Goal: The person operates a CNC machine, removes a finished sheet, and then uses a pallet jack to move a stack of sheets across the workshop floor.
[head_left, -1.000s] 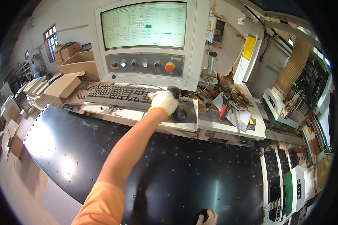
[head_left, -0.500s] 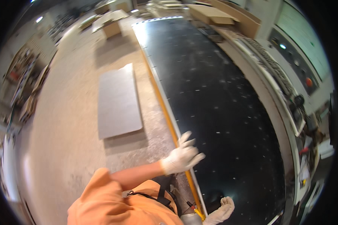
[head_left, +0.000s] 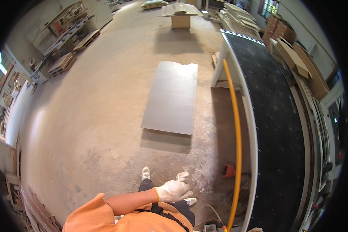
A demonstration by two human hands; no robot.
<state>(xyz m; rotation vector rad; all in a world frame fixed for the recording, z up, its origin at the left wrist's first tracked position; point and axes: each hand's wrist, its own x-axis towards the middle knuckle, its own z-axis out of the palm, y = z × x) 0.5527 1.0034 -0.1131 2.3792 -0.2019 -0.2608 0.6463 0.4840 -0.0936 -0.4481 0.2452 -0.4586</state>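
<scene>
My left hand [head_left: 174,190], in a white knit glove, hangs in the air over the floor by my feet. Its fingers are apart and hold nothing. Of my right hand [head_left: 256,229] only a bit of glove shows at the lower edge, by the near end of a long black-topped table [head_left: 276,127]. Its fingers are hidden. A yellow-orange hose or rail [head_left: 236,127] runs along the table's left side. Ahead of my left hand, a flat grey panel [head_left: 170,100] rests above the floor and casts a shadow.
A low stand with stacked boards [head_left: 181,19] is farther ahead. Cardboard [head_left: 294,58] leans beyond the table at the right. Workbenches and pallets [head_left: 62,63] line the far left. Under the table's side lies a red-orange object [head_left: 229,171]. Long brown strips [head_left: 38,210] lie at lower left.
My view has swung left, so the table sits farther right and the panel nearer the middle. The left hand has left the table edge; the right has dropped nearly out of view.
</scene>
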